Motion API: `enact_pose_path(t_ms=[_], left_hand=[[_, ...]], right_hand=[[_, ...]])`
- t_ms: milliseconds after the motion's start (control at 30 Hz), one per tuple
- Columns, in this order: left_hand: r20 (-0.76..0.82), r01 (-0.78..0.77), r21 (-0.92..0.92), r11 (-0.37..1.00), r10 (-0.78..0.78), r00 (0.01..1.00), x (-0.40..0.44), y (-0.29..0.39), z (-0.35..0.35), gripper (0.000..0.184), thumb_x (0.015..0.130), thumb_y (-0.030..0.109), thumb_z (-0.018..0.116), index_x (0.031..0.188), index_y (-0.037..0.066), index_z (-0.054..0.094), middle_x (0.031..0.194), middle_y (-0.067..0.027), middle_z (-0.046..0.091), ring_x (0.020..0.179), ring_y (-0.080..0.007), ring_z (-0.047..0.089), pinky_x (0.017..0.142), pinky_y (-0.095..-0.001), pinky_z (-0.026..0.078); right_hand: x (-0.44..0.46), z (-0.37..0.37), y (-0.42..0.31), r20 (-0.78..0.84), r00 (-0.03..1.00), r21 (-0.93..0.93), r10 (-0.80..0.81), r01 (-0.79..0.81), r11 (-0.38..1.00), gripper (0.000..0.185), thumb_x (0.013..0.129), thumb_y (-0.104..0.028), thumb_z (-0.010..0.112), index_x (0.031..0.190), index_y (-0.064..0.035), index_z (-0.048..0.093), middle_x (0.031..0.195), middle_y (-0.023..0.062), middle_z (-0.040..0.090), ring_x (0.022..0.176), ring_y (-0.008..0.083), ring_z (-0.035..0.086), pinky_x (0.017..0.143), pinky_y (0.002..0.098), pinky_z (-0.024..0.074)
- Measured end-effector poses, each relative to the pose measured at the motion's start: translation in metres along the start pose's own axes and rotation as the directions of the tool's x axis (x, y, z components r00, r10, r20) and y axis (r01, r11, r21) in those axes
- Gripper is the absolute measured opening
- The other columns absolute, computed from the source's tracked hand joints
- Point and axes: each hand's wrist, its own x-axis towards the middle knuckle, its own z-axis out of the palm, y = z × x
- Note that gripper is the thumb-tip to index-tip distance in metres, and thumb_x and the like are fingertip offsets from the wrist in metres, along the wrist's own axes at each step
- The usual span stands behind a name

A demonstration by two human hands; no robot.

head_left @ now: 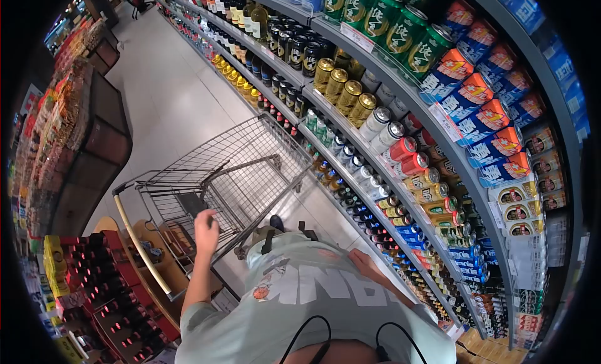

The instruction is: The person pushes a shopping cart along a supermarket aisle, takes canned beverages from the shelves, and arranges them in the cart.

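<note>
A wire shopping cart [219,170] stands in the aisle ahead of me, with its pale handle bar [141,245] off to the left. My left hand [206,231] is raised in front of the cart's near side. Its fingers are loosely bent and partly apart, and nothing shows in them. Whether it touches the wire is unclear. Low beside my shirt [313,276], on the shelf side, is my right hand [363,262]. Its fingers are blurred and partly hidden. Closest to it are the lower shelf rows of bottles and cans [400,239].
Tall curved shelves on the right hold green cans [404,29], blue-and-orange packs [491,117], gold cans [347,95] and dark bottles. Bins of packaged goods [53,132] line the left. A red display of dark bottles [116,289] stands lower left. Tiled floor [169,76] stretches ahead.
</note>
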Motion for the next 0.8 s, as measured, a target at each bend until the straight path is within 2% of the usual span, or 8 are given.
enact_pose_path(t_ms=[167, 200, 367, 500, 533, 600, 667, 800], left_hand=[[-0.512, 0.318, 0.389, 0.865, -0.084, 0.855, 0.011, -0.086, -0.059, 0.044, 0.079, 0.004, 0.063, 0.121, -0.003, 0.052, 0.138, -0.0240, 0.048, 0.128, -0.0416, 0.043, 0.108, -0.0474, 0.036], [-0.513, 0.323, 0.390, 0.862, -0.088, 0.854, 0.007, -0.096, -0.064, 0.044, 0.079, 0.004, 0.063, 0.121, -0.003, 0.052, 0.138, -0.0240, 0.048, 0.128, -0.0416, 0.043, 0.108, -0.0474, 0.036], [-0.600, 0.430, 0.388, 0.815, -0.131, 0.789, -0.008, -0.116, -0.078, 0.054, 0.081, 0.010, 0.067, 0.127, -0.008, 0.045, 0.139, -0.0267, 0.043, 0.131, -0.0439, 0.039, 0.109, -0.0498, 0.035], [-0.730, 0.559, 0.211, 0.802, -0.251, 0.636, -0.019, -0.159, -0.060, 0.054, 0.079, 0.011, 0.074, 0.121, -0.004, 0.044, 0.120, -0.0207, 0.050, 0.103, -0.0359, 0.055, 0.089, -0.0471, 0.046], [-0.726, 0.552, 0.216, 0.805, -0.245, 0.642, -0.018, -0.172, -0.060, 0.054, 0.079, 0.011, 0.074, 0.121, -0.004, 0.044, 0.120, -0.0207, 0.050, 0.103, -0.0359, 0.055, 0.089, -0.0471, 0.046], [-0.420, 0.551, -0.445, 0.706, -0.708, 0.568, -0.020, -0.200, -0.060, 0.044, 0.082, 0.015, 0.073, 0.114, -0.004, 0.050, 0.102, -0.0137, 0.060, 0.075, -0.0261, 0.061, 0.067, -0.0404, 0.051], [-0.230, 0.619, -0.516, 0.592, -0.792, 0.566, -0.018, -0.237, -0.066, 0.034, 0.085, 0.016, 0.072, 0.107, -0.003, 0.054, 0.090, -0.0104, 0.060, 0.073, -0.0231, 0.061, 0.066, -0.0367, 0.051], [0.037, 0.562, -0.757, 0.333, -0.837, 0.546, -0.023, -0.249, -0.065, 0.017, 0.092, 0.015, 0.061, 0.097, -0.002, 0.060, 0.078, -0.0099, 0.064, 0.069, -0.0201, 0.064, 0.061, -0.0331, 0.055]], right_hand=[[0.042, 0.000, -0.003, 0.046, 0.994, 0.010, -0.096, 0.096, 0.995, 0.029, 0.104, -0.026, 0.044, 0.092, -0.0033, 0.057, 0.086, 0.0040, 0.056, 0.085, 0.0127, 0.052, 0.079, 0.0295, 0.0441], [0.054, 0.001, -0.009, 0.043, 0.956, 0.081, -0.292, 0.288, 0.954, 0.021, 0.099, -0.019, 0.045, 0.087, -0.0048, 0.056, 0.083, 0.0018, 0.054, 0.082, 0.0113, 0.051, 0.077, 0.0276, 0.0432], [0.090, 0.006, -0.034, 0.115, 0.981, 0.161, -0.154, 0.135, 0.978, 0.020, 0.096, -0.014, 0.044, 0.081, -0.0044, 0.053, 0.079, 0.0000, 0.050, 0.076, 0.0102, 0.046, 0.069, 0.0258, 0.0389], [0.117, 0.021, -0.049, 0.039, 0.981, 0.177, -0.191, 0.181, 0.967, 0.018, 0.102, -0.018, 0.049, 0.093, -0.0043, 0.058, 0.089, 0.0022, 0.057, 0.088, 0.0112, 0.054, 0.083, 0.0257, 0.0427], [0.119, 0.023, -0.069, 0.070, 0.974, 0.139, -0.215, 0.204, 0.969, 0.019, 0.104, -0.021, 0.050, 0.107, -0.0043, 0.060, 0.105, 0.0043, 0.059, 0.105, 0.0131, 0.055, 0.096, 0.0278, 0.0405], [0.117, 0.031, -0.109, 0.215, 0.947, 0.244, -0.239, 0.185, 0.952, 0.035, 0.106, -0.023, 0.046, 0.134, -0.0050, 0.055, 0.135, 0.0088, 0.054, 0.131, 0.0181, 0.046, 0.112, 0.0329, 0.0326], [0.123, 0.039, -0.133, 0.420, 0.879, 0.187, -0.225, 0.158, 0.970, 0.046, 0.108, -0.026, 0.040, 0.149, -0.0059, 0.043, 0.152, 0.0104, 0.044, 0.143, 0.0210, 0.037, 0.118, 0.0349, 0.0259], [0.130, 0.059, -0.155, 0.521, 0.849, 0.352, -0.091, -0.117, 0.928, 0.046, 0.110, -0.030, 0.037, 0.147, -0.0031, 0.045, 0.146, 0.0105, 0.051, 0.138, 0.0202, 0.043, 0.117, 0.0343, 0.0282]])
